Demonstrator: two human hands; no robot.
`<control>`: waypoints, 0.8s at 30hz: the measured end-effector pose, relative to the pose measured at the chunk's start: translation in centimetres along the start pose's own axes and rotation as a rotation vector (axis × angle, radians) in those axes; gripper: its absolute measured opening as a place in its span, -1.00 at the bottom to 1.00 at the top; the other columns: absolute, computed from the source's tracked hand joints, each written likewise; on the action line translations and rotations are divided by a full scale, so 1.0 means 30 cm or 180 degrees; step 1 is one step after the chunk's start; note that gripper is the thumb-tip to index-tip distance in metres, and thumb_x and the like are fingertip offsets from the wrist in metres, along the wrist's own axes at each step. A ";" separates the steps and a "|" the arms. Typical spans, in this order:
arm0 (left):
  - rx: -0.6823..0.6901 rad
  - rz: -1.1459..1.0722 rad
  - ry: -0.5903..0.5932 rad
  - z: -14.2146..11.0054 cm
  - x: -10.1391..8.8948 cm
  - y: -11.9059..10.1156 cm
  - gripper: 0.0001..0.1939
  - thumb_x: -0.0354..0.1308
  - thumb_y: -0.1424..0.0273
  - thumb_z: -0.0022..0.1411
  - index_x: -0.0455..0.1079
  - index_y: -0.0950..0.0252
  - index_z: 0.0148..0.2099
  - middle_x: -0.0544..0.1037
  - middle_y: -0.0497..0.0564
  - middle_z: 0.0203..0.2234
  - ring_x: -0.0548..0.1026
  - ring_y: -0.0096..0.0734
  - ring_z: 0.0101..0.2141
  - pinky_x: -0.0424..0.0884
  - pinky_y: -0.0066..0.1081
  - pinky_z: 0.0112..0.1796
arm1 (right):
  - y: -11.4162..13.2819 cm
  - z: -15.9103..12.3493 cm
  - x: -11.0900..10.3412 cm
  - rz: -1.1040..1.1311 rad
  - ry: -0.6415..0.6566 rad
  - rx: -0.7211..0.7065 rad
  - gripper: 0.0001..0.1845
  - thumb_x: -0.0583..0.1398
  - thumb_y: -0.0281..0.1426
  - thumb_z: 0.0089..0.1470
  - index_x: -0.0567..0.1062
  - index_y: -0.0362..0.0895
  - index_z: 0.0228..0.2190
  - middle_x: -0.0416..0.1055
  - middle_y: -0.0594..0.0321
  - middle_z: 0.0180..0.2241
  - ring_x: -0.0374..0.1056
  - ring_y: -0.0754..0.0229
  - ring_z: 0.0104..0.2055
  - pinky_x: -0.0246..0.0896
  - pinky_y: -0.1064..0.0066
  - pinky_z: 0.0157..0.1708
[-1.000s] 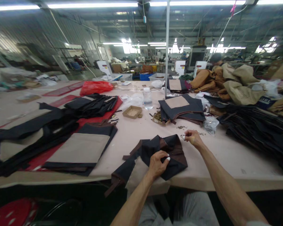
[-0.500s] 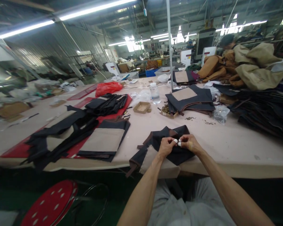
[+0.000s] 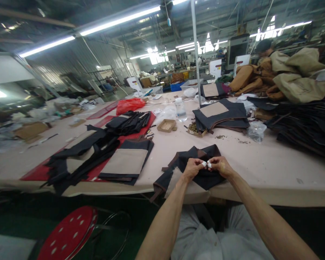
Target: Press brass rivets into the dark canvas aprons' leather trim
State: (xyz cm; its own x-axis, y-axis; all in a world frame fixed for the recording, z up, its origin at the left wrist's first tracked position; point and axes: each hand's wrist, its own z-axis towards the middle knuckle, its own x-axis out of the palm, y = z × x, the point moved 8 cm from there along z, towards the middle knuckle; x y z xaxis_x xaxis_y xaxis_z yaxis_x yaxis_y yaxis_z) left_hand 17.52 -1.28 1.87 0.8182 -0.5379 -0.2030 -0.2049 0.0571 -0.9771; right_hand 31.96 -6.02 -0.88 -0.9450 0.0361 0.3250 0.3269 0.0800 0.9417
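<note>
My left hand [image 3: 194, 168] and my right hand [image 3: 220, 166] meet fingertip to fingertip over a dark cloth piece [image 3: 184, 159] with brown edging and a beige panel. Both are closed in a pinch, and white wraps cover the tips of some fingers. Whatever lies between those tips is too small to make out. The cloth lies crumpled at the table's front edge, its beige panel [image 3: 189, 189] hanging partly over it. Beyond it stand a small box of pale bits [image 3: 166, 126] and a box of brass-coloured bits [image 3: 196, 129].
Folded dark-and-beige pieces [image 3: 124, 160] lie on the left beside loose dark cloth [image 3: 70, 159]. Further back are a clear bottle [image 3: 181, 110] and an upright pole [image 3: 196, 54]. Dark cloth is piled [image 3: 306, 126] on the right. A red stool [image 3: 69, 233] stands below left.
The view has turned slightly left, so the table's contents appear shifted right. My fingertips remain together over the cloth, with the right fingers bunched a little differently.
</note>
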 end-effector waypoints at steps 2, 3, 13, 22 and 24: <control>-0.0070 0.0139 -0.0124 0.004 -0.005 0.009 -0.75 0.31 0.32 0.04 0.61 0.41 -0.29 0.62 0.07 -0.48 0.50 -0.47 -0.48 0.35 -0.52 -0.39 | -0.003 0.000 -0.002 -0.0022 -0.0008 -0.0029 -0.65 0.46 -0.32 -0.31 0.62 -0.23 -0.41 0.55 0.13 -0.49 0.42 0.20 -0.50 0.32 0.41 -0.47; -0.0113 0.0213 -0.0216 0.007 -0.009 0.014 -0.77 0.31 0.33 0.02 0.61 0.41 -0.32 0.61 0.06 -0.51 0.49 -0.47 -0.50 0.34 -0.52 -0.41 | -0.002 0.000 -0.003 -0.0055 -0.0009 -0.0058 -0.65 0.46 -0.32 -0.31 0.63 -0.23 -0.40 0.55 0.13 -0.49 0.42 0.20 -0.50 0.32 0.41 -0.46; -0.0279 0.0208 -0.0653 0.021 -0.003 0.022 -0.81 0.32 0.35 -0.05 0.57 0.40 -0.41 0.58 0.04 -0.57 0.43 -0.52 -0.56 0.29 -0.53 -0.47 | 0.017 -0.010 -0.018 0.0210 -0.0192 -0.0143 -0.59 0.48 -0.26 -0.33 0.61 -0.22 -0.39 0.55 0.14 -0.48 0.45 0.17 -0.48 0.36 0.39 -0.47; -0.0109 0.0034 -0.0592 0.031 0.002 0.011 -0.78 0.35 0.42 -0.12 0.57 0.41 -0.35 0.59 0.03 -0.52 0.45 -0.50 -0.51 0.34 -0.50 -0.41 | 0.015 0.002 -0.036 -0.0038 -0.0318 -0.0232 -0.57 0.45 -0.21 -0.29 0.55 -0.21 -0.38 0.51 0.21 -0.52 0.43 0.19 -0.51 0.38 0.38 -0.48; -0.0021 0.0004 -0.0533 0.037 0.008 0.006 -0.72 0.38 0.44 -0.16 0.57 0.41 -0.31 0.58 0.01 -0.51 0.44 -0.51 -0.51 0.33 -0.51 -0.42 | 0.024 0.005 -0.037 -0.0225 -0.0308 -0.0249 -0.57 0.44 -0.19 -0.28 0.55 -0.20 -0.39 0.51 0.20 -0.53 0.43 0.17 -0.52 0.39 0.35 -0.47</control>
State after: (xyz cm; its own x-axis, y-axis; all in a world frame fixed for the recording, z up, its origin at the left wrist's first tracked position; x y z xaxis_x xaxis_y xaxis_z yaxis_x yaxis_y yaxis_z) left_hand 18.27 -0.47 1.58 0.8959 -0.3901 -0.2124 -0.2089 0.0519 -0.9766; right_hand 33.23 -5.86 -0.58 -0.9592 0.1293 0.2513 0.2545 0.0081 0.9670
